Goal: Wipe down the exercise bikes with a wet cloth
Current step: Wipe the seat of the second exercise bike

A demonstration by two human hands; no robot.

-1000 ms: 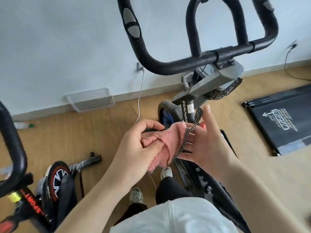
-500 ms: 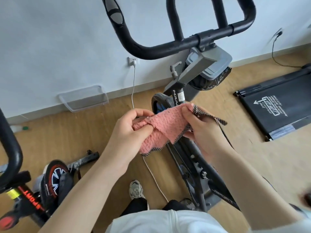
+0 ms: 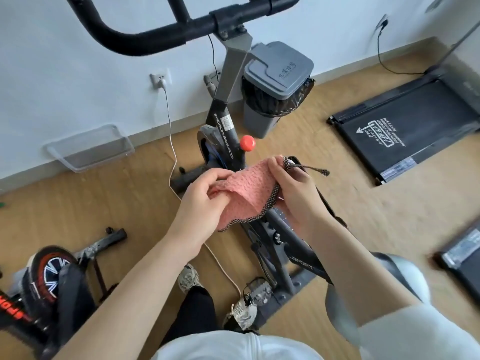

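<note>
A pink textured cloth (image 3: 246, 190) with a dark woven edge is stretched between both my hands above the frame of a black exercise bike (image 3: 226, 141). My left hand (image 3: 202, 203) pinches its left side. My right hand (image 3: 296, 193) grips its right edge, where a dark loop sticks out. The bike's black handlebar (image 3: 145, 38) runs across the top, and its red knob (image 3: 247, 143) shows just above the cloth. A second bike (image 3: 49, 279) with a red-rimmed flywheel stands at the lower left.
A grey lidded bin (image 3: 275, 81) with a black liner stands against the wall behind the bike. A white cable (image 3: 170, 141) drops from a wall socket across the floor. A clear plastic tray (image 3: 88, 148) leans at the skirting. A black treadmill (image 3: 405, 126) lies at the right.
The view has tilted down, so the handlebar sits higher and the bin and red knob now show. My right hand went from open beside the cloth to gripping its edge, spreading the cloth.
</note>
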